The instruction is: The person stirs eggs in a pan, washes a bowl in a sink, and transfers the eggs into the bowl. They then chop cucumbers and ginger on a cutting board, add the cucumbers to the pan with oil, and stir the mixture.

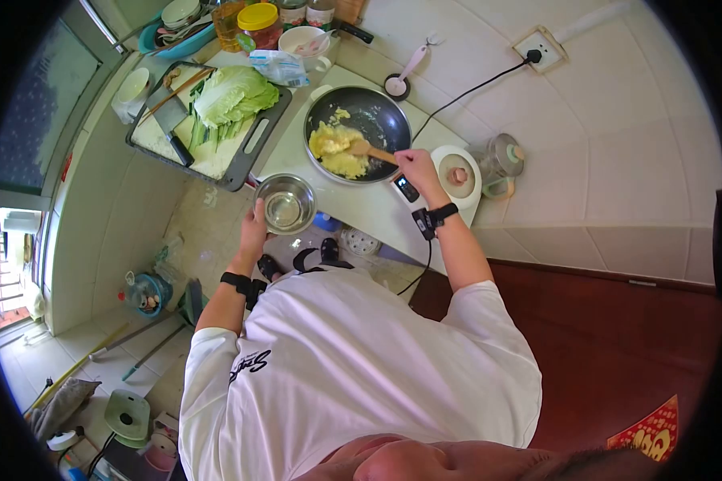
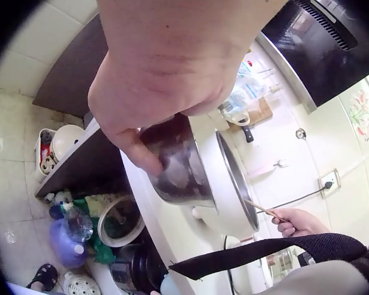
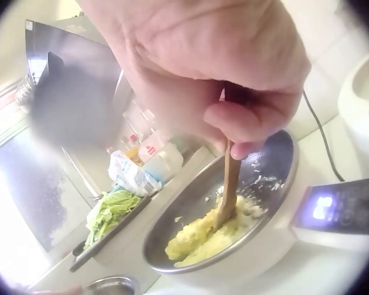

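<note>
Scrambled yellow egg point(image 1: 341, 148) lies in the left part of a dark round pan point(image 1: 385, 120). The right hand point(image 1: 419, 172) grips the handle of a wooden spatula point(image 1: 375, 152), whose blade touches the egg. In the right wrist view, fingers curl round the spatula point(image 3: 229, 190) and the egg point(image 3: 203, 236) is heaped near the pan's lower side. The left hand point(image 1: 253, 228) holds a metal bowl point(image 1: 286, 204) by its rim, beside the pan; the bowl shows only a shiny inside. In the left wrist view, the thumb presses the bowl's outer wall point(image 2: 187, 166).
A cutting board point(image 1: 237, 172) with cabbage point(image 1: 233, 96) and a knife point(image 1: 180, 148) lies left of the pan. Behind stand a white mug point(image 1: 306, 48) and jars. A lidded white appliance point(image 1: 459, 178) and a glass jug point(image 1: 504, 160) are at the right. A cord runs to the wall socket point(image 1: 540, 50).
</note>
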`<state>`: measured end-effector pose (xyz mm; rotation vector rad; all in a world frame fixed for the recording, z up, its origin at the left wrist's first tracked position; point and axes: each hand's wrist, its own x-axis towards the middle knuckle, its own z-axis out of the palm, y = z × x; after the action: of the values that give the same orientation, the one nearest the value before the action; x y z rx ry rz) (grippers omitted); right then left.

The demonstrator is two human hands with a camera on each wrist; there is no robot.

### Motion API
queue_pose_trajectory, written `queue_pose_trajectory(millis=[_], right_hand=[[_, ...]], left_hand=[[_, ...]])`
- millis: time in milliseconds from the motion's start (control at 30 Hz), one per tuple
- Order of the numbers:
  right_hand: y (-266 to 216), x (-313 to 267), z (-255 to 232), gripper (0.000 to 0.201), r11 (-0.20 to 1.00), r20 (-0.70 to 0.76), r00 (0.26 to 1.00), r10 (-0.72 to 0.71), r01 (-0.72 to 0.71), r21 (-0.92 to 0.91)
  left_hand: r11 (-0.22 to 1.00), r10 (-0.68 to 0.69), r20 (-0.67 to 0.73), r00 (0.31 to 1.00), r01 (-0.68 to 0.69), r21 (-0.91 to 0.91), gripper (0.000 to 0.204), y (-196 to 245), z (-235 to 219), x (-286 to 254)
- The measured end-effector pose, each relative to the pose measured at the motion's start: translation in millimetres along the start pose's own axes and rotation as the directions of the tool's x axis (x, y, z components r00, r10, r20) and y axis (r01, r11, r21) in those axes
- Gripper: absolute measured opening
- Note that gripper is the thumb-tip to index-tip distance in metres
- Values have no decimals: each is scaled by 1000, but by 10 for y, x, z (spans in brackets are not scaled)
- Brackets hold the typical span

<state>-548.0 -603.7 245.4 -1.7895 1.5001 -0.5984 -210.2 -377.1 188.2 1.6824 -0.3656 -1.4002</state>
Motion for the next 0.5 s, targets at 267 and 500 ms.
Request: queue_pose_trajectory(millis=[267, 500], right_hand=[[-86, -107, 15, 26, 997, 26, 998, -50, 51, -52], [-111, 25, -55, 26, 989, -117, 993, -14, -3, -145]], left_hand=[[1000, -12, -36, 999, 12, -21, 70, -98, -64, 6], [1000, 6, -23, 1000, -6, -19, 71, 54, -23, -69]])
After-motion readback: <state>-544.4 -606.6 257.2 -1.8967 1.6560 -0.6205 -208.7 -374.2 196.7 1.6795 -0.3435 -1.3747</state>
